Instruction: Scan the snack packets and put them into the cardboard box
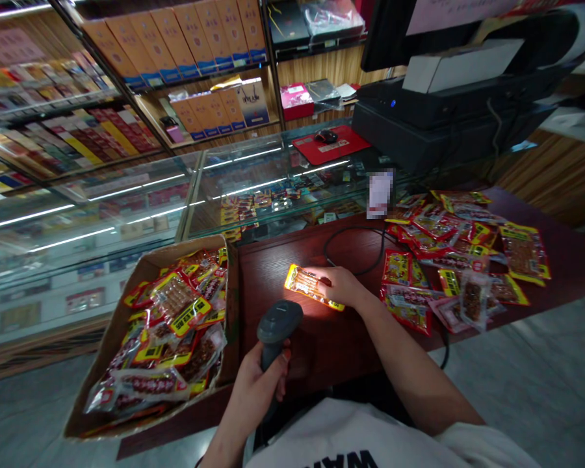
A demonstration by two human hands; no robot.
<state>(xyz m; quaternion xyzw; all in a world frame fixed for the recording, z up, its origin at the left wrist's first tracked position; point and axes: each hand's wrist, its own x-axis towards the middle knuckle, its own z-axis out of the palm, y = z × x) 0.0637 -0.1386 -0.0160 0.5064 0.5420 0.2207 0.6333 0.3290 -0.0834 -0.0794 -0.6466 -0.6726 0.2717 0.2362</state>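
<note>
My left hand [258, 390] is wrapped round the handle of a dark grey barcode scanner [280, 320]. The scanner's light falls on a snack packet [306, 284] with yellow ends and a clear middle, which my right hand [340, 286] grips at its right part, just over the brown counter. To the left, a cardboard box [232, 305] holds many similar packets [180, 302] in red, yellow and clear wrapping. A loose pile of packets [439, 227] lies on the counter to the right of my right arm.
A black cable [327, 250] loops over the brown counter [268, 253]. Beyond stand a glass display case [253, 166], a red mouse mat [316, 151] with a mouse [325, 136], and a black checkout machine [394, 123]. Shelves with boxes [175, 39] line the back.
</note>
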